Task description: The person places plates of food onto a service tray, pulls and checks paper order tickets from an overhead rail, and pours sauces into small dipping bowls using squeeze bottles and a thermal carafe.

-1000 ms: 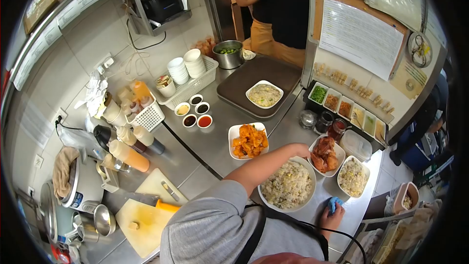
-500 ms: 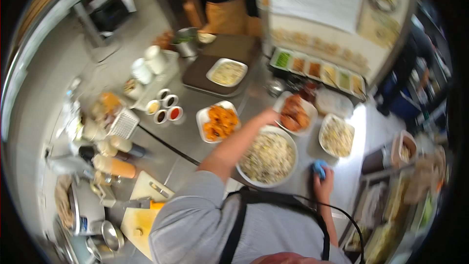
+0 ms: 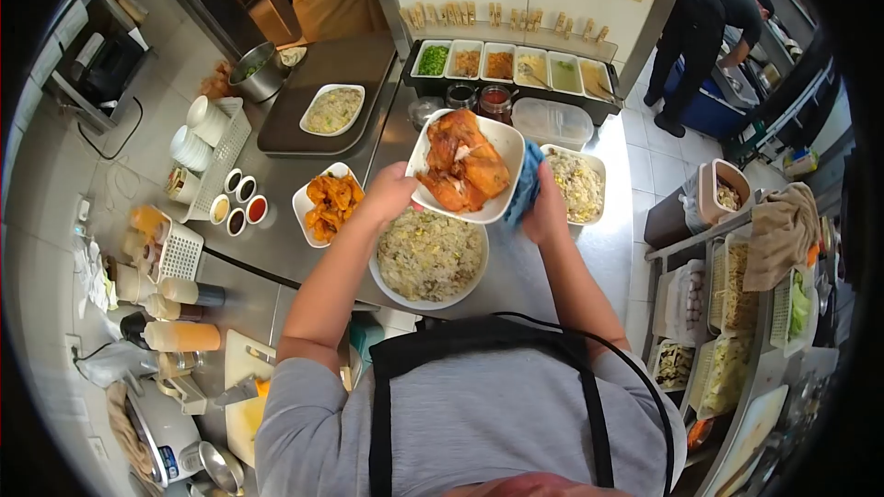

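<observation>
A white bowl [image 3: 506,143] of browned roast chicken [image 3: 460,166] is held up over the counter between my hands. My left hand [image 3: 391,193] grips its left rim. At the opposite side, my right hand [image 3: 550,207] is closed on a blue cloth [image 3: 526,182], which presses against the bowl's wall. Below and slightly left stands a large round bowl of fried rice [image 3: 431,256], its top edge partly hidden. A dish of fried rice [image 3: 575,186] sits just right of my right hand. Left of my left hand is a dish of orange fried pieces [image 3: 330,208].
Several sauce cups [image 3: 237,202] stand left, beside a white basket [image 3: 221,161]. A brown tray [image 3: 285,133] bears another rice dish [image 3: 333,110]. Topping containers [image 3: 500,62] line the back. A knife [image 3: 241,391] lies on a cutting board [image 3: 244,433]. Another person [image 3: 704,28] bends over at back right.
The chicken bowl has risen off the counter into both my hands. My right hand has moved from the counter up to the bowl's side with the blue cloth. The camera view has shifted.
</observation>
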`<state>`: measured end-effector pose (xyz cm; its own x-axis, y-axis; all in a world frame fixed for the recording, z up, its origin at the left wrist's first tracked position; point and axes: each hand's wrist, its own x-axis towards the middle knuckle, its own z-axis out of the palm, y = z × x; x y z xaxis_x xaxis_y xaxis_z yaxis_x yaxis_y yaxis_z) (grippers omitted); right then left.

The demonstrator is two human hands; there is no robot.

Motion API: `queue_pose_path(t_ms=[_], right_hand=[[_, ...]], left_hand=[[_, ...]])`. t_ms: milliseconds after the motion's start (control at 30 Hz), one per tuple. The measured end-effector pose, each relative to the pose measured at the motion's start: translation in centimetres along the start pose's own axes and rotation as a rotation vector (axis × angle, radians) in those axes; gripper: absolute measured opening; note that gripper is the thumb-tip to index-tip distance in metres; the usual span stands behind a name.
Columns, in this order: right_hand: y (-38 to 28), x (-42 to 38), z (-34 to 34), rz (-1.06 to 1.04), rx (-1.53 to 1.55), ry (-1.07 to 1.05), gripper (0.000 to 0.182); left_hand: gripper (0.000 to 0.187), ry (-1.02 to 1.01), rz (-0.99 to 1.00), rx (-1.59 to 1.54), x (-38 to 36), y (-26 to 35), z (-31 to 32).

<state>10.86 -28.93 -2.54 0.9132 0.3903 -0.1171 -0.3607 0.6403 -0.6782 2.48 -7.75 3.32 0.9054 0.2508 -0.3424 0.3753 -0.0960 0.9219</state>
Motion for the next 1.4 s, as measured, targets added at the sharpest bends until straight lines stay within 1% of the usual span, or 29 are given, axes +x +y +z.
queue_pose_path(t_ms=[33, 133, 167, 267, 300, 333, 400, 433, 533, 633, 733, 767, 867, 933, 967, 1067, 1167, 1233, 1333, 1367, 1400], right_hand=[[-0.4, 0.6, 0.3, 0.058, 0.068, 0.007, 0.033], [-3.1, 1.6, 0.3, -0.061, -0.245, -0.070, 0.033], [-4.2, 1.3, 0.5, -0.060, -0.288, -0.102, 0.027], [-4.5, 1.9, 0.1, -0.719, -1.362, -0.253, 0.023], [-4.7, 1.1, 1.4, -0.680, -1.487, -0.266, 0.024], [-4.5, 0.6, 2.2, -0.615, -1.638, -0.237, 0.024], [-4.0, 0.1, 3.6, -0.477, -1.936, -0.170, 0.024], [-3.9, 0.1, 4.0, -0.422, -2.005, -0.173, 0.026], [-3.9, 0.3, 3.9, -0.471, -1.923, -0.127, 0.027], [-4.0, 1.6, 1.6, -0.414, -1.440, -0.020, 0.027], [-5.2, 2.0, 0.3, 0.074, -0.417, -0.115, 0.025], [-5.3, 1.7, 0.2, 0.155, -0.303, -0.159, 0.022], [-4.7, 1.7, 0.7, 0.416, -0.121, -0.271, 0.026], [-1.4, 1.1, 0.2, 0.437, 0.106, -0.361, 0.030], [-0.1, 0.5, -0.3, 0.445, 0.222, -0.407, 0.032], [0.1, -1.8, -0.9, 0.484, 0.164, -0.309, 0.033], [-0.3, -4.0, -1.8, 0.532, 0.100, -0.203, 0.035], [-2.2, -5.2, -4.2, 0.612, 0.038, -0.172, 0.031], [-3.3, -6.1, -6.9, 0.546, -0.526, -0.143, 0.026], [-2.9, -6.6, -7.7, 0.304, -1.056, -0.283, 0.020], [-3.2, -6.8, -7.5, 0.178, -1.204, -0.267, 0.020]], left_hand=[[0.031, -0.012, -0.003, 0.006, -0.5, 0.0, 0.2], [0.032, -0.046, -0.012, 0.023, -1.7, -0.3, 0.5], [0.032, -0.038, -0.006, 0.019, -2.0, -0.4, 0.6], [0.030, -0.014, 0.020, 0.053, -2.8, -0.6, 1.0], [0.030, -0.007, 0.035, 0.096, -3.0, -0.6, 1.1], [0.029, -0.003, 0.050, 0.139, -3.2, -0.7, 1.3], [0.026, 0.036, 0.081, 0.121, -3.3, -1.2, 1.8], [0.024, 0.057, 0.098, 0.112, -3.3, -1.6, 2.0], [0.026, 0.058, 0.076, 0.079, -3.3, -2.6, 2.3], [0.027, 0.064, 0.064, 0.018, -4.4, -1.7, 2.9], [0.028, 0.002, 0.077, -0.032, -5.1, -1.5, 3.0], [0.029, -0.033, 0.076, -0.038, -5.2, -1.2, 3.0], [0.032, -0.138, 0.048, -0.062, -5.5, -0.7, 3.6], [0.038, -0.197, 0.005, -0.086, -5.4, -0.6, 4.5], [0.037, -0.215, -0.003, -0.097, -5.4, -0.5, 4.8], [0.037, -0.207, -0.001, -0.166, -5.3, -0.1, 5.4], [0.037, -0.137, 0.007, -0.159, -5.3, 0.1, 5.1], [0.034, -0.114, 0.039, -0.151, -5.1, -0.5, 4.5], [0.032, -0.042, 0.083, -0.070, -5.4, -1.0, 3.6], [0.031, -0.015, 0.087, -0.032, -5.6, -1.0, 3.5], [0.031, 0.012, 0.090, 0.007, -5.8, -1.0, 3.4]])
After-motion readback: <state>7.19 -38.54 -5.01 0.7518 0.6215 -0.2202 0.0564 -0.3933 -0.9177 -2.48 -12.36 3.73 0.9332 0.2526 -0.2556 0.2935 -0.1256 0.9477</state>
